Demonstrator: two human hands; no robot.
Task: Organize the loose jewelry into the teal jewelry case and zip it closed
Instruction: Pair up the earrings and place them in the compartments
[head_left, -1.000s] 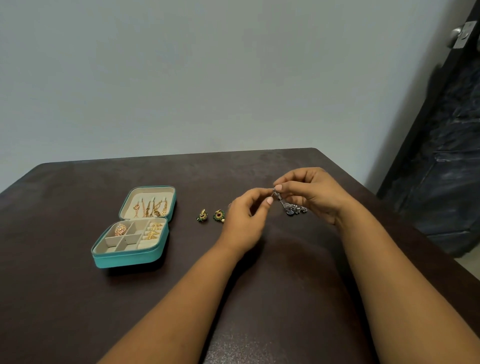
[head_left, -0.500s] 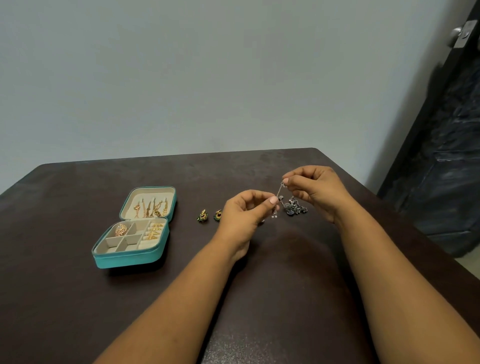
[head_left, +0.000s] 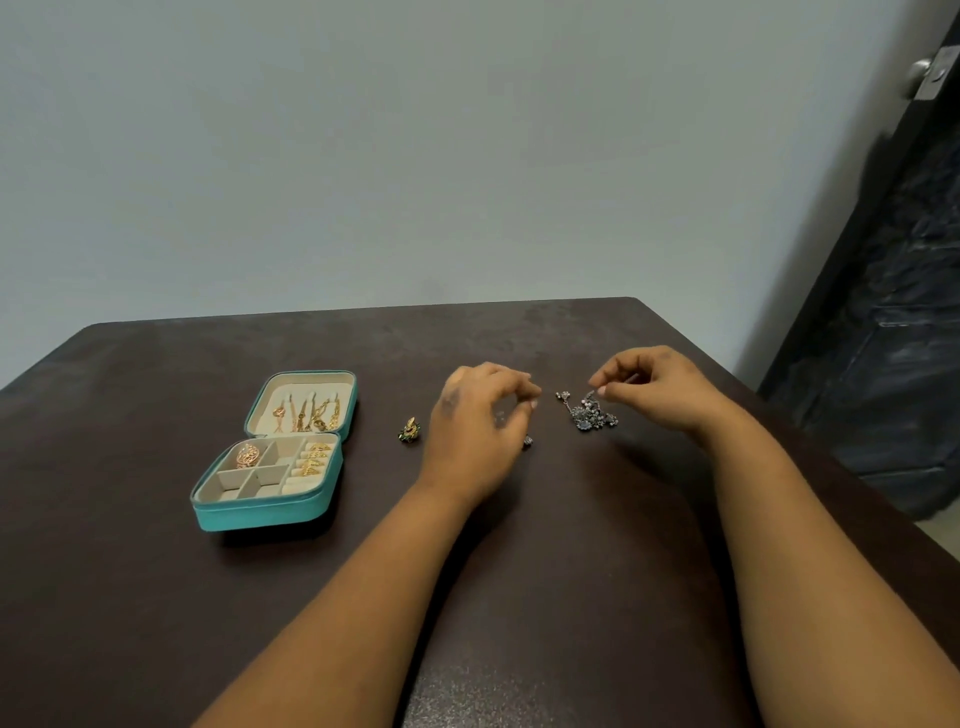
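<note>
A dark brown table (head_left: 156, 597) fills the lower part of the view, with a pale wall behind it and a dark door (head_left: 904, 322) off to the outer side of the right hand (head_left: 649, 389). Both bare forearms reach forward over the table.

Well out to the far side of the left hand (head_left: 478, 431) lies the teal jewelry case (head_left: 260, 512), unzipped and open flat. Its lid holds gold chains (head_left: 306, 413); its tray is split into small compartments, with a round gold piece (head_left: 248, 455) in the far corner one and gold rings (head_left: 314, 457) in the ring rolls on the side nearest the hands.

The left hand hovers low over the table, fingers curled with the tips drawn together; whether they pinch anything I cannot tell. The right hand, just beside it, has thumb and forefinger pinched on the top of a silver dangling earring (head_left: 589, 415), whose cluster rests on the table between the two hands.

A small green-and-gold earring (head_left: 410, 430) sits on the table just outside the left hand, between it and the case.
</note>
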